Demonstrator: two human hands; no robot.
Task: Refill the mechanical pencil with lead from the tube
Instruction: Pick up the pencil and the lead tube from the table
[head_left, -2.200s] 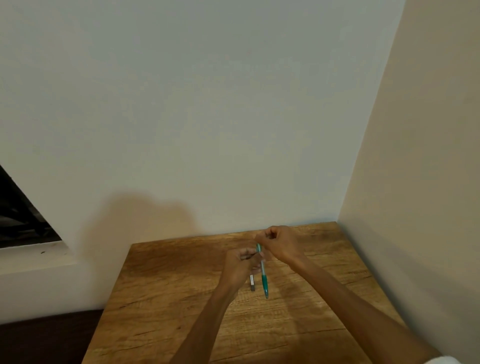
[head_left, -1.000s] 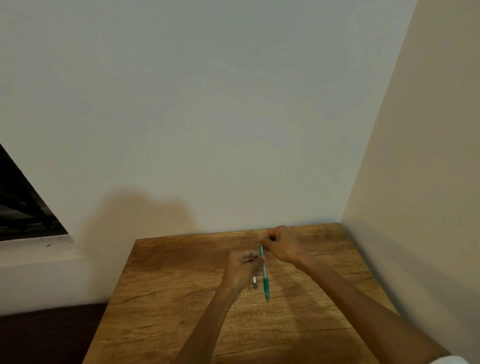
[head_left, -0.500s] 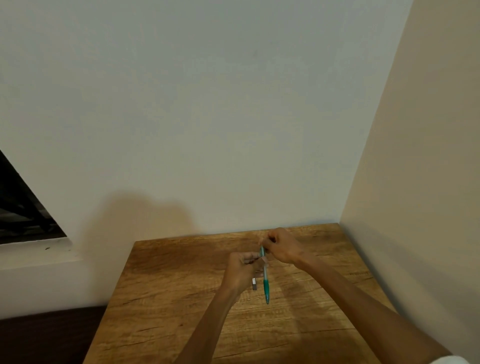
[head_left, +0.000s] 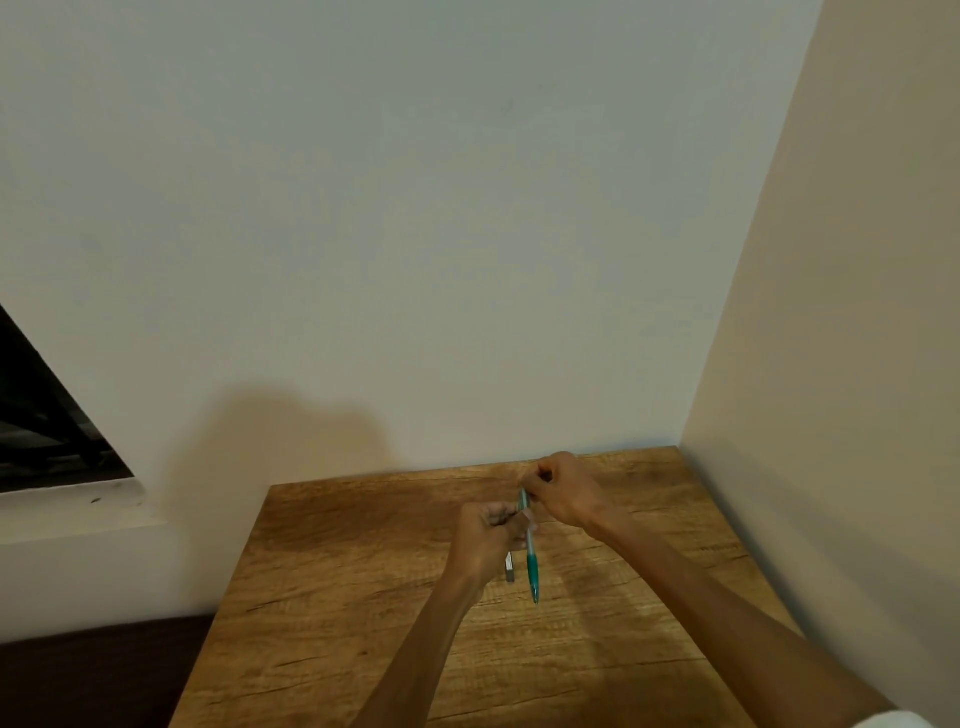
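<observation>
Little is changed across the last two seconds, and that sameness is the thing to be read. The mechanical pencil (head_left: 530, 551) is held over the wooden desk (head_left: 322, 571) as it was earlier: nearly upright, its teal tip pointed down and toward the camera, its clear upper barrel clamped in the grip of the left hand (head_left: 485, 540). A small grey piece, taken to be the lead tube (head_left: 509, 566), is seen jutting below that same fist, just beside the pencil; whether it is pinched there or merely tucked against the palm cannot be told.

The only shift noted is at the top. The right hand (head_left: 563, 493) is kept at the pencil's upper end, its fingertips pinched together there, and it is seen to sit a touch lower and closer to the barrel than two seconds ago. What is pinched, a lead, the cap, or nothing, is too small to be made out.

From this it is judged that the feeding of lead into the open top is under way and not yet finished: fine alignment is being worked at, not a new step begun. The thin lead is likely to snap if it is pushed off-axis.
</observation>
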